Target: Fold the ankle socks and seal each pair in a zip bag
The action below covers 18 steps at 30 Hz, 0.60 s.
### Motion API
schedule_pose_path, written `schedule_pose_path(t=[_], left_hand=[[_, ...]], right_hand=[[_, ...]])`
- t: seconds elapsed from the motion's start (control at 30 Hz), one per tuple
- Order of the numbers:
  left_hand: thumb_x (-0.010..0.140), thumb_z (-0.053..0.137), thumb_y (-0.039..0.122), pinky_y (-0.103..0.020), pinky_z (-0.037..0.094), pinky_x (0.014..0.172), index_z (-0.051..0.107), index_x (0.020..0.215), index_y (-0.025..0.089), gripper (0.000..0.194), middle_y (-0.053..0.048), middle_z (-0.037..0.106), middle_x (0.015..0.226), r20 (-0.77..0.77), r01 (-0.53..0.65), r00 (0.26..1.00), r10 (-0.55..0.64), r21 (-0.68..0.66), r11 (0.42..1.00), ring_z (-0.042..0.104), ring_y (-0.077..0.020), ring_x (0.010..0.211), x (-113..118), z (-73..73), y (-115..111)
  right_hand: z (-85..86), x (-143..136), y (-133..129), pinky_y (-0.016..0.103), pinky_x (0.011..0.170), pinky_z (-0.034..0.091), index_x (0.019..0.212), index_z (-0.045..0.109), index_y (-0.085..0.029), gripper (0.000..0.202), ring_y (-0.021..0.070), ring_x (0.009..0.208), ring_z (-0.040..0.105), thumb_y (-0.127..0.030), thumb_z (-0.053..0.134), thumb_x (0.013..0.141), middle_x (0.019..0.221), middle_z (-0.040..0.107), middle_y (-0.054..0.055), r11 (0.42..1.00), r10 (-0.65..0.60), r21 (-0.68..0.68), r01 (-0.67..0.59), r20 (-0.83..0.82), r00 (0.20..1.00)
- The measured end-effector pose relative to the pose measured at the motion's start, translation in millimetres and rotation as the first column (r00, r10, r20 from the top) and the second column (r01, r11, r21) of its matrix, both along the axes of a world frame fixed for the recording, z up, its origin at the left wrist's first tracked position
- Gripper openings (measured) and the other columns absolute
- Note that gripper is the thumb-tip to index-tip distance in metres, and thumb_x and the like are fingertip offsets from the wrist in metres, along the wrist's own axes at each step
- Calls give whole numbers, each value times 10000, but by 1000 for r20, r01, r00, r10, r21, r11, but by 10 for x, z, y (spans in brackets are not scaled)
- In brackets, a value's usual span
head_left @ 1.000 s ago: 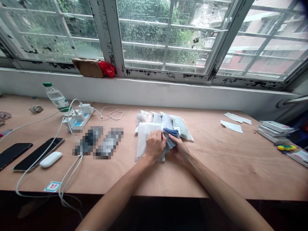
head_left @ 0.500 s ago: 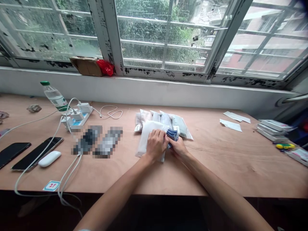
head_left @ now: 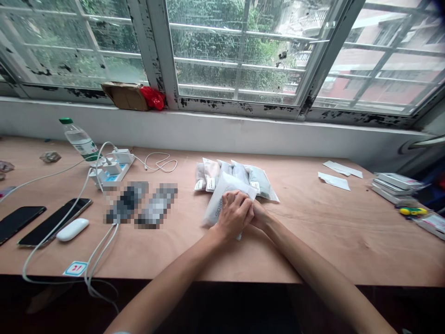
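Note:
A frosted white plastic bag [head_left: 219, 197] with grey printing lies tilted on the table in front of me. My left hand [head_left: 236, 212] is closed over the bag's right edge, its fingers bent round the plastic. Against it, at the same edge, is my right hand [head_left: 260, 215]; its fingers are hidden behind the left hand and the bag. A dark shape shows faintly through the bag's upper part. Just behind lies a row of several filled frosted packets [head_left: 239, 171], some with small white labels. The front bag overlaps them.
To the left are two dark phones [head_left: 54, 221], a white earphone case [head_left: 72, 229], a power strip [head_left: 120, 172] with white cables and a water bottle [head_left: 80, 141]. White paper slips [head_left: 333, 181] and stacked flat boxes [head_left: 396, 188] lie right. The table's front edge [head_left: 243, 281] is near me.
The blue folded fabric that stuck out at the bag's right edge no longer shows. The bag has turned and shifted slightly right, and my left hand has moved right, against my right hand.

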State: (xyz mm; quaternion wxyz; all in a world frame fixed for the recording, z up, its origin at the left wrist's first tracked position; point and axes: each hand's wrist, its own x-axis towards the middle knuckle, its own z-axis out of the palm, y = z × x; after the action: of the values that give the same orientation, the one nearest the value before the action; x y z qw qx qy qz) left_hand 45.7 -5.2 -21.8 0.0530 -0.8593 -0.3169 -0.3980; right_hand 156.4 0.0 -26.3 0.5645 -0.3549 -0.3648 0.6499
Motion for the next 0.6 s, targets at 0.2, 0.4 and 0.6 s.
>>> schedule_pose_path(t=[0.2,0.4,0.6], left_hand=[[906,464,240,-430,347,955,586,926,216,125,-77,601,1089,27,3,1000,-2,-64,998,473,-240,1080,-26,36,-11],[958,401,354,-433,362,1020,465,1208,210,296,-116,518,1286,335,-198,892,304,-317,928,452,-252,1226,-240,73,295],[975,364,437,-431,385,1058,383,1351,214,438,-131,493,1382,374,-54,889,263,-484,873,447,-258,1304,-270,-18,366]], right_hand=[[53,-47,83,367,828,541,747,631,-282,155,227,913,608,-379,728,673,811,644,23,991,133,7,-133,-32,991],[123,-10,50,315,832,530,1040,649,-264,415,187,916,636,-274,796,651,990,697,-3,998,18,67,-16,-21,1000],[159,-52,40,333,712,552,989,679,-241,443,227,848,661,-240,846,579,911,718,28,992,-40,122,36,25,999]])
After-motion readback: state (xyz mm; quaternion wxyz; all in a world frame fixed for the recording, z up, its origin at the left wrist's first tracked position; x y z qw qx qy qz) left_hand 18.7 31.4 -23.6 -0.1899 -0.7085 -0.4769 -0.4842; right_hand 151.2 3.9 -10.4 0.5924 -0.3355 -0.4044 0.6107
